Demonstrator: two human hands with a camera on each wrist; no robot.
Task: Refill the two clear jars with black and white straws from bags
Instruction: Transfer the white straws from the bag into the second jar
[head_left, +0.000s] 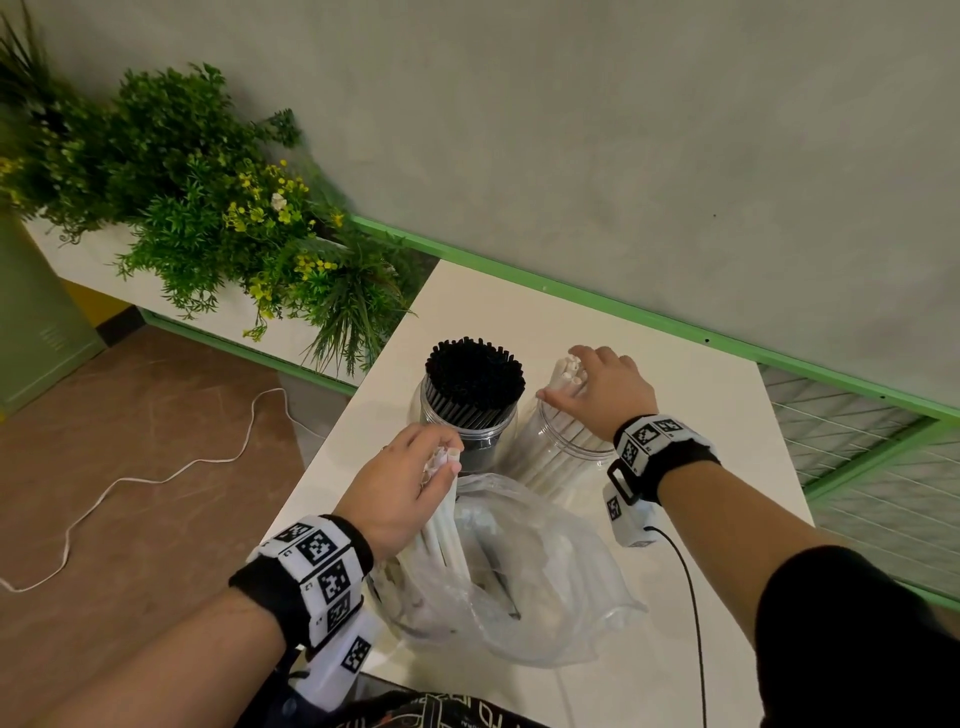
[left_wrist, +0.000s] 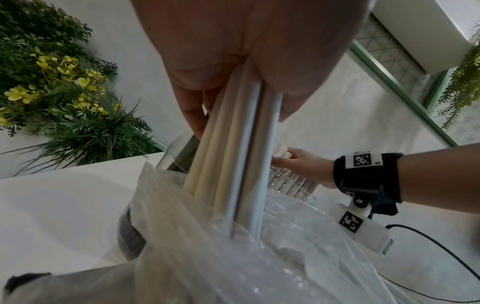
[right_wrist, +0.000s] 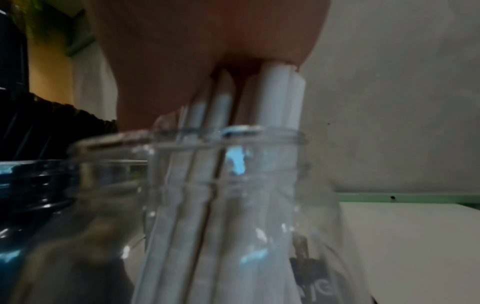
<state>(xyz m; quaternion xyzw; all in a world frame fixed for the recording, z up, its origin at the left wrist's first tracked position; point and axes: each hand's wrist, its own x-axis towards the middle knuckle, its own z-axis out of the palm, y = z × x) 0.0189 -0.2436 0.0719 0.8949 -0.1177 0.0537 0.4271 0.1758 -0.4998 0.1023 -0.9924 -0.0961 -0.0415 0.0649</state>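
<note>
My left hand (head_left: 441, 467) (left_wrist: 233, 51) grips a bundle of white straws (head_left: 447, 519) (left_wrist: 233, 154) near their tops; their lower ends stand inside a crumpled clear plastic bag (head_left: 545, 582) (left_wrist: 259, 267) at the table's near side. My right hand (head_left: 597, 384) (right_wrist: 207, 41) holds the tops of white straws (head_left: 566, 374) (right_wrist: 280, 96) that stand in the right clear jar (head_left: 550, 457) (right_wrist: 233, 185). To its left, the other clear jar (head_left: 457, 421) is packed with black straws (head_left: 472, 374) (right_wrist: 39, 123).
The white table (head_left: 701, 405) ends in a green rail (head_left: 623, 312) against the grey wall. Wire mesh (head_left: 857, 457) lies to the right, leafy plants (head_left: 208, 208) to the left. A white cord (head_left: 156, 478) trails on the floor; a black cable (head_left: 691, 597) crosses the table.
</note>
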